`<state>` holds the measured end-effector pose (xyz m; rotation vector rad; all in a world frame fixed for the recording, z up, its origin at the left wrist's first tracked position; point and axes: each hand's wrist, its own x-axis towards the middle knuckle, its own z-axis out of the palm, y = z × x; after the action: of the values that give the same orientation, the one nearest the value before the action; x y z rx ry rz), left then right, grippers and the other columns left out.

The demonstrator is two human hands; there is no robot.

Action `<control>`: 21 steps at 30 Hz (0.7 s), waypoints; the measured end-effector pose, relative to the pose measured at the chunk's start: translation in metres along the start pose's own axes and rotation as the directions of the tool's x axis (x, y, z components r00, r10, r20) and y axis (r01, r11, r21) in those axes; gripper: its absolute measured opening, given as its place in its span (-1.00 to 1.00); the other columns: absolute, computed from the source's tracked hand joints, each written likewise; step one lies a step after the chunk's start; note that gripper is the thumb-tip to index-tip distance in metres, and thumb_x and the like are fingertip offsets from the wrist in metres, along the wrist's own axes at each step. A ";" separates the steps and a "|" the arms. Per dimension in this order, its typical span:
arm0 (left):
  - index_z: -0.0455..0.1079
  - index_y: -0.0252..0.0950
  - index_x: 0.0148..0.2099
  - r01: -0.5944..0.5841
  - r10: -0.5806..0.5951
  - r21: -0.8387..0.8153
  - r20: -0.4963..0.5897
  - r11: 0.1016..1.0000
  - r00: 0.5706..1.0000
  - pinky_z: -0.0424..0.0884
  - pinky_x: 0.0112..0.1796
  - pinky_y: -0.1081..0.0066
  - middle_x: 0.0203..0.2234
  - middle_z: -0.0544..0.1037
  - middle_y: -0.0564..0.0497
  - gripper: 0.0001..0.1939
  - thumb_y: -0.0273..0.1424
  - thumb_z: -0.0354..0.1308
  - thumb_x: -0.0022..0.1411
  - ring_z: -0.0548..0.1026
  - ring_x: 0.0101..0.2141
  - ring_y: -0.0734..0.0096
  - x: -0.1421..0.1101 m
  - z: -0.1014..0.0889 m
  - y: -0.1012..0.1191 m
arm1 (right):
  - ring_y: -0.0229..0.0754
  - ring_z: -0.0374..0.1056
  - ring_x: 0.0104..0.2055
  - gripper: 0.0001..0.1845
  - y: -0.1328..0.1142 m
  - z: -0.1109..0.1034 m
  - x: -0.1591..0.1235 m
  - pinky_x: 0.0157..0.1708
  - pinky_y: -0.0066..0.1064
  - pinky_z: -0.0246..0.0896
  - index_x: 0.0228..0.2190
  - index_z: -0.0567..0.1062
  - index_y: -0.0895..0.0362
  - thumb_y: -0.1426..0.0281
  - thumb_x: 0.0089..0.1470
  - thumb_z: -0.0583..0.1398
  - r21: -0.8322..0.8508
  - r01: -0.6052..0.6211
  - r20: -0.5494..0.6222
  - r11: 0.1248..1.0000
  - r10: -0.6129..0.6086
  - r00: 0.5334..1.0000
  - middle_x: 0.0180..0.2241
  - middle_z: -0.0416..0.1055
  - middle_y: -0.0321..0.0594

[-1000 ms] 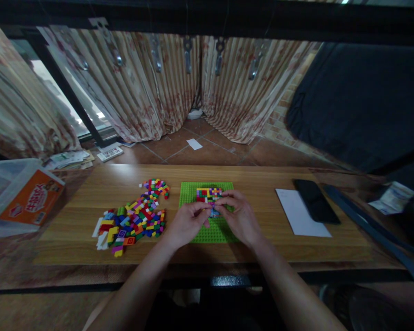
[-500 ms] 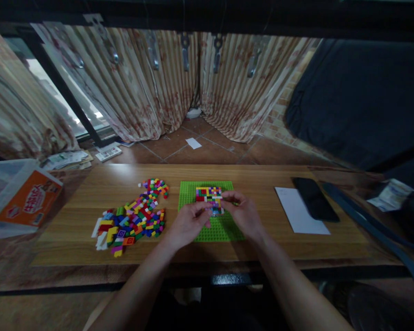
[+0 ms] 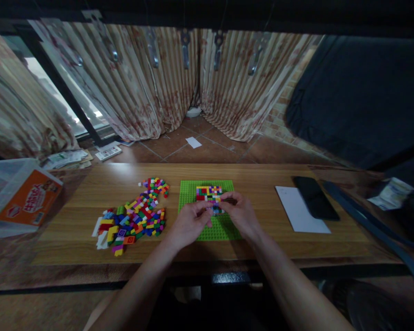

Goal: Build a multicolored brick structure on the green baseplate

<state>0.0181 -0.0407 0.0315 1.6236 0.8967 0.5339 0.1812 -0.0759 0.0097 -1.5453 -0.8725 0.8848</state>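
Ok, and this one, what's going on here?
A person has both hands, left and right, over a green studded baseplate, fingertips at a patch of small multicolored building bricks on it. Whether either hand grips a brick is too small to tell. A pile of loose bricks lies to the left on the wooden board; to the right, a black smartphone partly covers a white sheet.

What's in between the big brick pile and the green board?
Bare wooden tabletop, with part of the left hand lower down, in the head view.
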 end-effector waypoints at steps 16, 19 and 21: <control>0.53 -0.34 -0.23 -0.016 0.016 -0.017 -0.003 1.000 1.000 0.28 -0.43 0.50 -0.63 0.49 0.13 -0.79 -0.39 0.07 0.26 0.40 -0.56 0.50 0.001 0.002 -0.001 | -0.19 0.40 -0.44 -0.77 0.004 0.005 0.001 -0.39 -0.36 0.27 -0.42 0.50 0.10 0.26 -0.20 0.30 -0.100 0.058 -0.042 0.993 -0.062 0.997 -0.47 0.50 -0.27; 0.53 -0.33 -0.23 -0.013 0.013 -0.016 -0.008 1.000 1.000 0.27 -0.43 0.50 -0.63 0.48 0.13 -0.78 -0.40 0.06 0.26 0.40 -0.55 0.50 0.001 0.003 -0.002 | -0.19 0.38 -0.45 -0.77 0.005 0.006 0.001 -0.39 -0.36 0.26 -0.43 0.50 0.10 0.26 -0.20 0.31 -0.132 0.070 -0.037 0.989 -0.076 0.996 -0.49 0.48 -0.28; 0.54 -0.32 -0.20 -0.005 0.005 -0.014 -0.008 1.000 1.000 0.27 -0.43 0.50 -0.63 0.48 0.13 -0.78 -0.40 0.07 0.26 0.40 -0.55 0.49 0.001 0.003 -0.002 | -0.18 0.39 -0.44 -0.76 0.006 0.006 0.001 -0.39 -0.36 0.26 -0.42 0.50 0.10 0.25 -0.20 0.31 -0.128 0.064 -0.034 0.990 -0.069 0.997 -0.49 0.48 -0.28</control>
<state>0.0205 -0.0422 0.0285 1.6124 0.8933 0.5493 0.1767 -0.0731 0.0033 -1.6275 -0.9622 0.7611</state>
